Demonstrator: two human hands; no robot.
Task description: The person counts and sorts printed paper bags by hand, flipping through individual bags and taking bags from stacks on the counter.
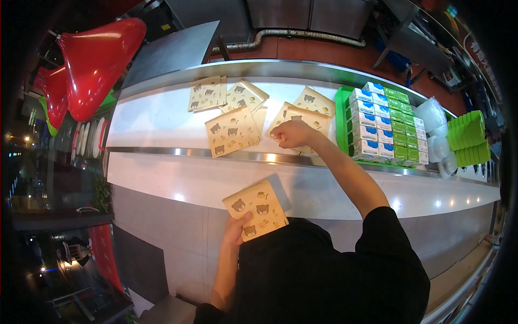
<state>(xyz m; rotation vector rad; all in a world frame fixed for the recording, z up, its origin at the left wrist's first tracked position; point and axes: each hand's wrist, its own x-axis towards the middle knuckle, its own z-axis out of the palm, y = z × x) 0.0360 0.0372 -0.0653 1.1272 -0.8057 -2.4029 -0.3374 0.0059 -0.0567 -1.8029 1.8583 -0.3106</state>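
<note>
My left hand holds a flat brown paper bag printed with bear heads, thumb on top, just in front of my body. Stretched out over the counter, my right hand has its fingers curled closed at the left edge of another bear-printed paper bag. The fingertips are partly hidden by the hand itself. Left of that hand, several more of these bags lie overlapping, among them a tilted one near the front and a small stack farther back.
A green tray to the right bears rows of small white-and-blue and green boxes. Beyond it are clear plastic containers and stacked green cups. A metal strip crosses the white counter. Red balloons hang at the left.
</note>
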